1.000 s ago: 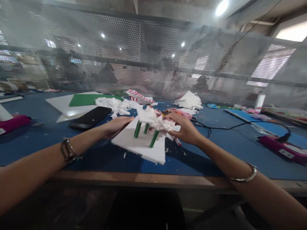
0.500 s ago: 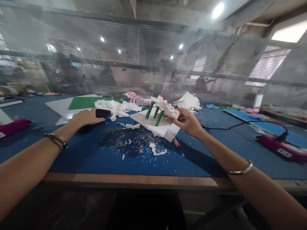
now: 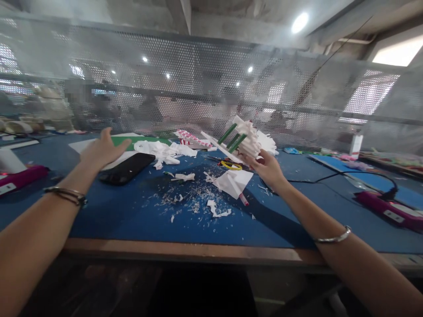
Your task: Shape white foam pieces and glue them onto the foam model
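So the right hand (image 3: pixel 269 169) is gripping the white, green-legged model (image 3: pixel 250 141) by its lower right side, tilted above the table (image 3: pixel 132 220), its base (image 3: pixel 213 141) slanting up and leftward from that hand; left hand (image 3: pixel 101 153) is well apart, splayed, gripping nothing, just beside the phone (image 3: pixel 128 169)

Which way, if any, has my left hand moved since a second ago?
Yes, leftward: your left hand is now clearly nearer the purple power strip on the left than it was then.
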The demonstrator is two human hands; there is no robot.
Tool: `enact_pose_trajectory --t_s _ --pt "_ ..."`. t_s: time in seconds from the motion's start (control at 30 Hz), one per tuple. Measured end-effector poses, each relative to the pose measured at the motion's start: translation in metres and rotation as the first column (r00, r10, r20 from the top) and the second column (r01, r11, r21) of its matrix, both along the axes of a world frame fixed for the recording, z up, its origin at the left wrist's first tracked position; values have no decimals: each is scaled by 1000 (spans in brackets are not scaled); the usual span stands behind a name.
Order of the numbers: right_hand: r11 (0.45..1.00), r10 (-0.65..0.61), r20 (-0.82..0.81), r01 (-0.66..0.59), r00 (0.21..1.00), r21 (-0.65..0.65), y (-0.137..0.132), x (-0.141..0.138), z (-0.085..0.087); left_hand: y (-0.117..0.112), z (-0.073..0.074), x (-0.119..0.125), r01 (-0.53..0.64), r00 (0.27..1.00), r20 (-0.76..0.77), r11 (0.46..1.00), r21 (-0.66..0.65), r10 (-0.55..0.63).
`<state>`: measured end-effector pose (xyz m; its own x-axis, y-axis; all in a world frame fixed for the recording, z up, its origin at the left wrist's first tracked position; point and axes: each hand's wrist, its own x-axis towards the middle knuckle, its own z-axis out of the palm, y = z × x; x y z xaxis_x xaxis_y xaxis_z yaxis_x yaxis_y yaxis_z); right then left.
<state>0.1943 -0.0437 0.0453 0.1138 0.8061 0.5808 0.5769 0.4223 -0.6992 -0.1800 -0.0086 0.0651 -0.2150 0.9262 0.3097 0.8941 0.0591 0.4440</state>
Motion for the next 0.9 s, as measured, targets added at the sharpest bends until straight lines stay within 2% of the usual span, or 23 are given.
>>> enact_pose_trajectory --t_s 0.03,0.1,0.23,0.47,0.6,0.67,0.73,0.77,0.83,0.9 --pt "1000 -9 9 9 1000 0 0 0 0 -4 5 -1 -115 993 -1 993 26 115" --pt "1000 -23 25 23 999 -6 0 -1 0 -11 12 1 -199 980 4 979 34 199" --pt "1000 -27 27 28 999 -7 -2 -2 -1 -15 16 5 -178 983 -50 984 26 179" --pt "1000 -19 75 18 997 19 0 -1 -4 -15 12 8 -156 983 -69 975 156 168" --pt "998 -50 137 45 989 44 -2 -4 -4 -10 7 17 6 998 -64 984 181 6" --pt "995 -84 193 73 978 63 -3 -6 -3 -8 5 28 143 989 -58 978 153 -135" --pt "993 -97 264 75 959 94 -4 -8 -2 -8 4 41 296 954 7 948 119 -299" --pt "991 -95 301 63 949 116 -4 -10 -1 -9 4 49 393 910 103 915 93 -401" --pt "985 -89 365 27 927 170 -2 -12 3 -14 5 65 562 754 393 827 31 -527" --pt "971 -101 412 0 906 239 3 -14 10 -20 7 80 707 572 648 703 -78 -504"
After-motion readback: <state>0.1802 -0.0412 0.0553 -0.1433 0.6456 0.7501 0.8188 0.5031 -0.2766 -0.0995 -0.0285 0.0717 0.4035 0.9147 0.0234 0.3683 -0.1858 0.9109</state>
